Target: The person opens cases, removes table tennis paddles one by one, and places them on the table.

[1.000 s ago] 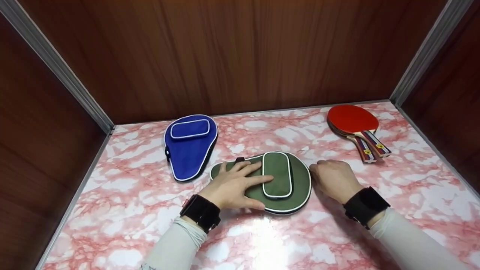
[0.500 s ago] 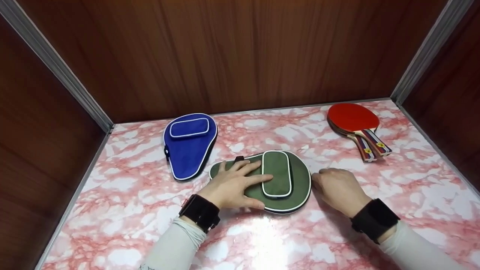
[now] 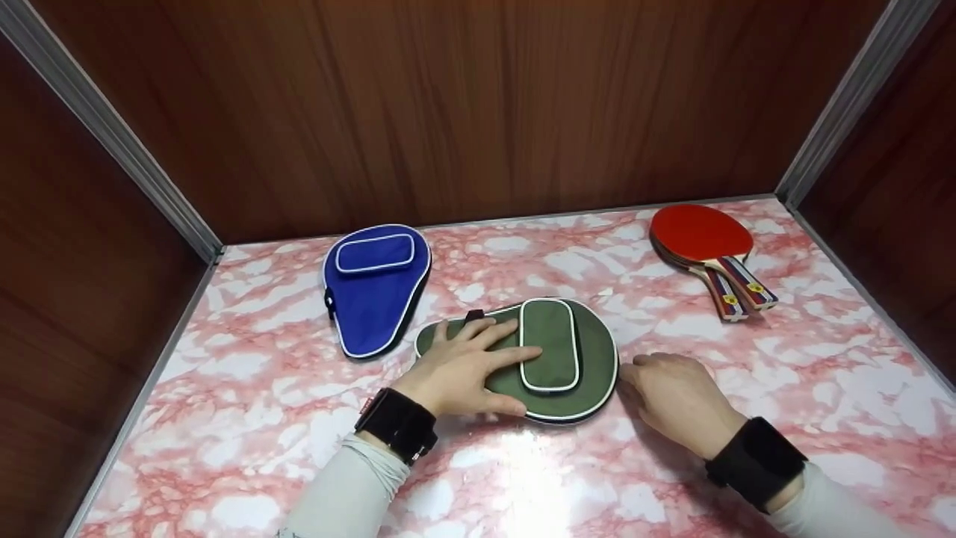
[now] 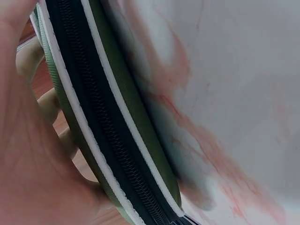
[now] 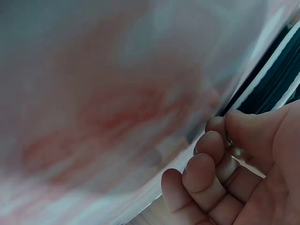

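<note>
A green table tennis bat case with white piping and a raised oblong pocket lies flat on the table. My left hand rests on its narrower part with fingers spread, one fingertip on the pocket. Along the case's near side, the left wrist view shows a black zipper with its teeth meshed. At the rounded right end, my right hand pinches the zipper pull between thumb and forefinger; the pull is mostly hidden by the fingers. Black zipper tape runs just beyond the thumb in the right wrist view.
A blue bat case lies at the back left. Two table tennis bats, the upper one with red rubber, overlap at the back right. Wood-grain panels enclose the marbled pink and white table at the back and sides.
My right hand has travelled along the rounded end of the green case, toward me. The left hand stays where it was on the case.
</note>
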A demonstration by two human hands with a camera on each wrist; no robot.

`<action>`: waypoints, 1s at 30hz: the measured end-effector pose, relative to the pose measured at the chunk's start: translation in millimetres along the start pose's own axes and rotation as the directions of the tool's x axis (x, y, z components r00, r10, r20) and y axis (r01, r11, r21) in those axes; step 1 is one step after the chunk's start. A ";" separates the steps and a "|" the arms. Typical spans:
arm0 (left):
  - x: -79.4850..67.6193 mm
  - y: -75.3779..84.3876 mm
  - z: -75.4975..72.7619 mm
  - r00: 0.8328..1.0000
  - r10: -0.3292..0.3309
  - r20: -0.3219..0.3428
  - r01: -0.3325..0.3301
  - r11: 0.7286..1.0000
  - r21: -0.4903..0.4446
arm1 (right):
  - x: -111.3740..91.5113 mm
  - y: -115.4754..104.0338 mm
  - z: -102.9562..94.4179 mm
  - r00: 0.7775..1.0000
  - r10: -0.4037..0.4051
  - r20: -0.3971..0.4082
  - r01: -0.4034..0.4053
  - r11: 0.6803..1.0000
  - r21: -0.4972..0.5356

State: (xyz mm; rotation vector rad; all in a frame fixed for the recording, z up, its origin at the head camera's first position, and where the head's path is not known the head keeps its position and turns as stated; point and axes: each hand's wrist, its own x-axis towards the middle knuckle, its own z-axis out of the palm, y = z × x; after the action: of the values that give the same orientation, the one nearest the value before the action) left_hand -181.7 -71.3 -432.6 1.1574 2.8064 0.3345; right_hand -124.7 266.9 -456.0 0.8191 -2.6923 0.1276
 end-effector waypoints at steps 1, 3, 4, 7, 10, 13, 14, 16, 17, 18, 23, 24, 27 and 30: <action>0.0 0.3 -0.2 1.000 0.000 0.000 0.000 1.000 -0.002 | -0.9 -1.6 -0.3 1.000 -0.002 -0.003 0.002 1.000 0.004; -0.1 0.7 -0.4 1.000 -0.002 -0.003 0.002 1.000 -0.006 | -2.5 -4.9 -0.7 1.000 -0.008 -0.014 0.008 1.000 0.008; -0.3 1.2 -0.6 1.000 -0.004 -0.005 0.004 1.000 -0.007 | -3.1 -6.0 -0.4 1.000 -0.012 -0.020 0.012 1.000 0.010; -0.7 2.8 -0.3 1.000 -0.011 -0.015 0.011 1.000 -0.007 | -4.4 -9.6 -0.7 0.999 -0.022 -0.029 0.023 1.000 0.017; -1.0 4.7 0.9 0.999 -0.025 -0.024 0.025 1.000 -0.006 | -4.6 -11.9 -1.3 0.999 -0.028 -0.027 0.029 0.999 0.026; -0.5 5.6 1.6 0.999 -0.039 -0.020 0.039 0.999 -0.007 | -3.8 -12.2 -2.1 0.999 -0.026 -0.024 0.026 0.999 0.023; -0.4 5.2 1.3 0.999 -0.040 -0.014 0.040 0.999 -0.010 | -3.1 -12.1 -2.3 0.999 -0.024 -0.023 0.024 1.000 0.021; -0.5 3.8 -0.3 0.999 -0.038 -0.001 0.038 0.999 -0.024 | -1.3 -10.7 -2.2 1.000 -0.010 -0.018 0.011 1.000 0.006; -0.9 2.6 -1.6 0.999 -0.034 0.002 0.034 0.999 -0.032 | 0.1 -9.7 -2.1 1.000 0.000 -0.016 0.000 1.000 -0.002; -1.1 1.1 -2.6 1.000 -0.028 0.002 0.028 0.999 -0.038 | 1.8 -8.5 -2.1 1.000 0.012 -0.015 -0.012 1.000 -0.011; -2.4 -7.4 -6.8 1.000 -0.009 -0.030 0.006 0.997 -0.082 | 19.7 6.9 2.6 0.997 0.075 -0.015 -0.075 0.997 -0.029; -2.5 -8.1 -7.1 0.999 -0.012 -0.032 0.009 0.996 -0.094 | 24.3 11.0 3.7 0.996 0.083 -0.015 -0.083 0.996 -0.028; -2.2 -8.0 -7.7 0.999 -0.027 -0.032 0.023 0.990 -0.138 | 38.5 22.4 6.1 0.995 0.101 -0.004 -0.102 0.995 -0.023; -0.5 -5.6 -7.1 0.998 -0.053 -0.039 0.046 0.986 -0.160 | 50.8 31.5 7.8 0.993 0.118 0.014 -0.118 0.993 -0.016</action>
State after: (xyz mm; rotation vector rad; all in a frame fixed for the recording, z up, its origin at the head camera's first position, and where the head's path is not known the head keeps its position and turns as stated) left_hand -186.3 -76.7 -427.0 1.0566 2.7793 0.5747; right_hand -184.2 264.9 -446.3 0.6584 -2.7519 0.1294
